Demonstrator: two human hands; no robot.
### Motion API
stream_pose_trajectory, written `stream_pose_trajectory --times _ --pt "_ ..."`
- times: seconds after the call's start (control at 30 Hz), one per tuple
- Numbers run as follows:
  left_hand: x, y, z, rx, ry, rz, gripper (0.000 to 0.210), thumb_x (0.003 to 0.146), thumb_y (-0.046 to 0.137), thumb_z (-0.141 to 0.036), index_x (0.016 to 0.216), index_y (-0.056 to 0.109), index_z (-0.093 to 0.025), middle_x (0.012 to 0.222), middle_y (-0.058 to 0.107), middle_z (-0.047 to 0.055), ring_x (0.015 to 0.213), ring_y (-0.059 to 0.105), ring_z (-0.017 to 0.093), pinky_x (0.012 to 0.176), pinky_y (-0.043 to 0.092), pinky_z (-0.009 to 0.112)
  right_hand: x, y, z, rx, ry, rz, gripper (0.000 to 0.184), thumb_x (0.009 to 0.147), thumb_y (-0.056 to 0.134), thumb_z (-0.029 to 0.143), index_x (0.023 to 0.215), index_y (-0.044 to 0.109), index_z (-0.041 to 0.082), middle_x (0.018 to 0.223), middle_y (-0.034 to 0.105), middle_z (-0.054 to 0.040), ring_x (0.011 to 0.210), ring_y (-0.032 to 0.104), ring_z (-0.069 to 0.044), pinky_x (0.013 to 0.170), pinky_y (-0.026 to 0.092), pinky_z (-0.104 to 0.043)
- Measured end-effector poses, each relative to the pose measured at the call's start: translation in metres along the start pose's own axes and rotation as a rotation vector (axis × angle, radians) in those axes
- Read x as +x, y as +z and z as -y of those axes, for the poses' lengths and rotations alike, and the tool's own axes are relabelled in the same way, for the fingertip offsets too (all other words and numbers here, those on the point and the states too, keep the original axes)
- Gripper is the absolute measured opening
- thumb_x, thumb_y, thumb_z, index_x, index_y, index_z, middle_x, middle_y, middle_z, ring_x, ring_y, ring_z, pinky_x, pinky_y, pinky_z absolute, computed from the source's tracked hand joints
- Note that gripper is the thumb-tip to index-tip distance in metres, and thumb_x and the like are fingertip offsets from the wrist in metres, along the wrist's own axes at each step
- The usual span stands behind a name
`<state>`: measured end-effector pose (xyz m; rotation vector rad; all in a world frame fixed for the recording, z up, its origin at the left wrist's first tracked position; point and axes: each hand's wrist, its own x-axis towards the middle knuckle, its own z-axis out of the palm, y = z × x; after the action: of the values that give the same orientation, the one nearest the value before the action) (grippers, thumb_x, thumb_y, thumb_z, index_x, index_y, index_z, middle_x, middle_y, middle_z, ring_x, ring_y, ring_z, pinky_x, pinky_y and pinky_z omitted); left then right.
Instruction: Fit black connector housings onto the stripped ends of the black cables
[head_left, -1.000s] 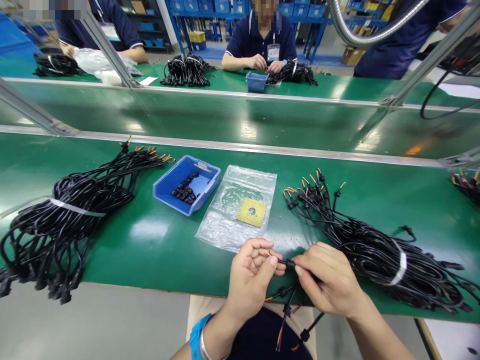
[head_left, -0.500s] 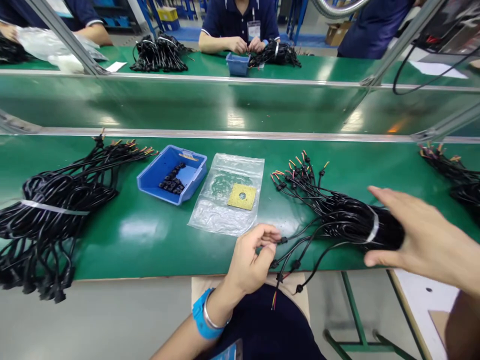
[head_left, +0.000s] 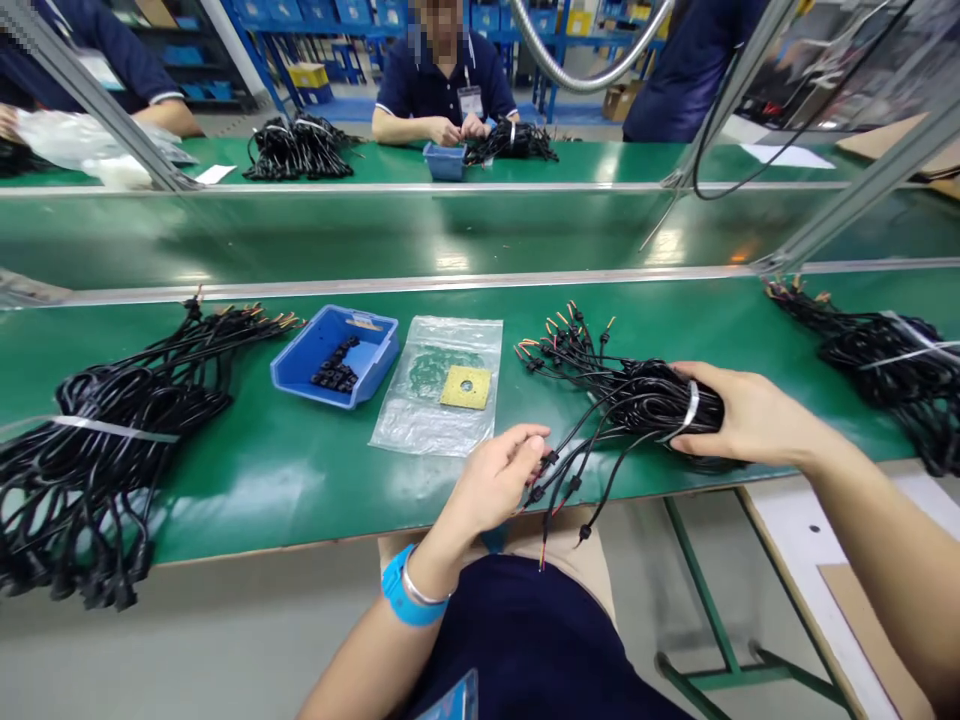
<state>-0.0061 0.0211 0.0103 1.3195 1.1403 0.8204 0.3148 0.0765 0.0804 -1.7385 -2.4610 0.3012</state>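
My right hand is wrapped round the looped end of a bundle of black cables, just right of its white tie. Thin coloured wires show at the bundle's far left end. My left hand, with a blue band and a bangle at the wrist, has thumb and fingers pinched on the end of one black cable pulled out from the bundle. Several other loose cable ends with small black fittings hang over the table's front edge beside it. The exact grip is partly hidden by the fingers.
Left of my hands lie a clear plastic bag with a yellow square pad on it, and a blue bin holding small black parts. Tied cable bundles lie at far left and right. Beyond a metal frame, co-workers sit.
My right hand has gone from spread wide beside the cable bundle to closed round its looped end. My left hand stays at the loose cable ends. The camera view has shifted.
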Motion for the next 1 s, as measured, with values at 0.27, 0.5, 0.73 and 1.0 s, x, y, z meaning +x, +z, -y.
stream_pose_trajectory --times 0.27,0.5,0.73,1.0 --pt "0.009 0.022 -0.003 -0.52 -0.201 0.443 0.065 0.084 0.053 -0.069 0.114 0.071 -0.015 0.107 0.076 0.015 0.094 0.072 0.024 0.084 0.054 0.036 -0.024 -0.006 0.005 0.4 0.054 -0.048 0.06 0.062 0.075 0.053 0.109 0.06 0.018 0.1 0.071 -0.0071 0.09 0.068 -0.029 0.079 0.055 -0.039" --pt "0.003 0.037 -0.011 -0.886 -0.446 0.799 0.068 0.089 0.041 -0.066 0.121 0.066 -0.012 0.121 0.07 0.022 0.105 0.07 0.033 0.09 0.052 0.046 -0.021 -0.007 0.011 0.584 0.151 0.083 0.054 0.061 0.076 0.049 0.102 0.061 0.017 0.092 0.07 -0.0035 0.083 0.066 -0.025 0.072 0.054 -0.034" --pt "-0.001 0.039 -0.007 -0.754 -0.206 0.421 0.058 0.069 0.082 -0.039 0.121 0.065 -0.021 0.129 0.066 0.013 0.118 0.063 0.029 0.099 0.046 0.04 -0.059 -0.004 0.017 0.246 -0.141 -0.21 0.064 0.064 0.073 0.038 0.123 0.054 0.021 0.104 0.069 -0.007 0.088 0.068 -0.028 0.076 0.056 -0.037" --pt "0.016 0.05 -0.025 -1.001 -0.004 0.395 0.06 0.061 0.086 -0.034 0.115 0.068 -0.018 0.128 0.068 0.014 0.127 0.056 0.036 0.113 0.033 0.051 -0.121 0.035 0.04 -0.082 -0.409 -0.475 0.073 0.071 0.067 0.025 0.139 0.045 0.013 0.127 0.058 -0.019 0.115 0.057 -0.037 0.092 0.051 -0.05"
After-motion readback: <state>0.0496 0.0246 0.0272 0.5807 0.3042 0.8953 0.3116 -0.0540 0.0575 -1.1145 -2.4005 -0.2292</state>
